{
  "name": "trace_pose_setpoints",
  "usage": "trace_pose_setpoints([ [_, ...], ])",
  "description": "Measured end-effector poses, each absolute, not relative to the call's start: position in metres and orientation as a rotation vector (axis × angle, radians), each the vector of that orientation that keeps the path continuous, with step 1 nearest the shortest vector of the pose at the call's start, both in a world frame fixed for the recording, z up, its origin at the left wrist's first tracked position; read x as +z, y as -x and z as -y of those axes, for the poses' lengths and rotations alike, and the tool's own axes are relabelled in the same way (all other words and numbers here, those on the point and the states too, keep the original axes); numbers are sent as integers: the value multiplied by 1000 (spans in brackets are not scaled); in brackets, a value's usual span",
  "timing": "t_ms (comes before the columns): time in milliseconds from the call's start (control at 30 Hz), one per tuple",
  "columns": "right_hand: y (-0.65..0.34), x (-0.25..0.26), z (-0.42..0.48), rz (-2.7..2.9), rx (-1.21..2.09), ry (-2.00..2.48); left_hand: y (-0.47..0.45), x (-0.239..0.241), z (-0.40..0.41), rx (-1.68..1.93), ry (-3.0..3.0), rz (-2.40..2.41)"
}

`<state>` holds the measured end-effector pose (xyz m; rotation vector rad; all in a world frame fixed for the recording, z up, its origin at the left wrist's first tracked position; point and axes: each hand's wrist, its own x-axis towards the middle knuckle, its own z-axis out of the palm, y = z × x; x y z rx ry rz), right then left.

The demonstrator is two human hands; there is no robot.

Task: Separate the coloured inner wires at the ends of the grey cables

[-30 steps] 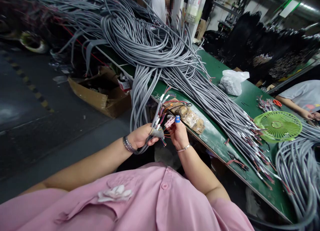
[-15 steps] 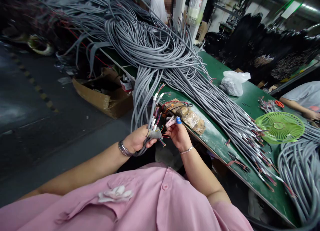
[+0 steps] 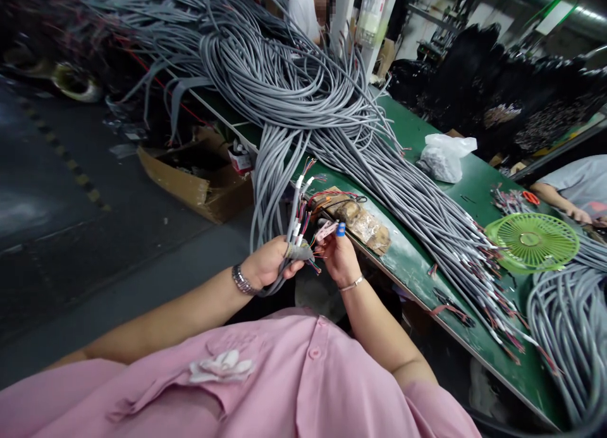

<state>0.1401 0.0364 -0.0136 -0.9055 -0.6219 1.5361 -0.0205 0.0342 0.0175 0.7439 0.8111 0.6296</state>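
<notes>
Your left hand [image 3: 271,261] closes round cables [image 3: 291,219]; your right hand [image 3: 342,260] pinches a pink tool [image 3: 325,231], mid-frame.
A slack left grip could let the cables splay, snagging their wires [image 3: 316,269].

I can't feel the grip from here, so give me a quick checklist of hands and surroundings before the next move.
1. Left hand has a grip on the gray cable bundle: ok.
2. Right hand has the pink piece in its fingers: ok.
3. Colored wire ends in the held bundle lined up evenly: not ok, they fan out at different heights.
4. Pink piece closed on a wire: cannot tell, too small to see.
5. Co-worker's hand away from both working hands: ok, far to the right.
</notes>
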Motion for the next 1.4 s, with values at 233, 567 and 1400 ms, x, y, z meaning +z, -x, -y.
trace_pose_setpoints([
  [233,-136,-7,-41,521,1526,865,17,15,-35,642,-719,-812],
  [567,-139,-8,-40,453,1682,743,17,12,-29,683,-753,-863],
  [1400,-134,-22,-36,644,1441,872,6,17,-9,1024,-657,-854],
])
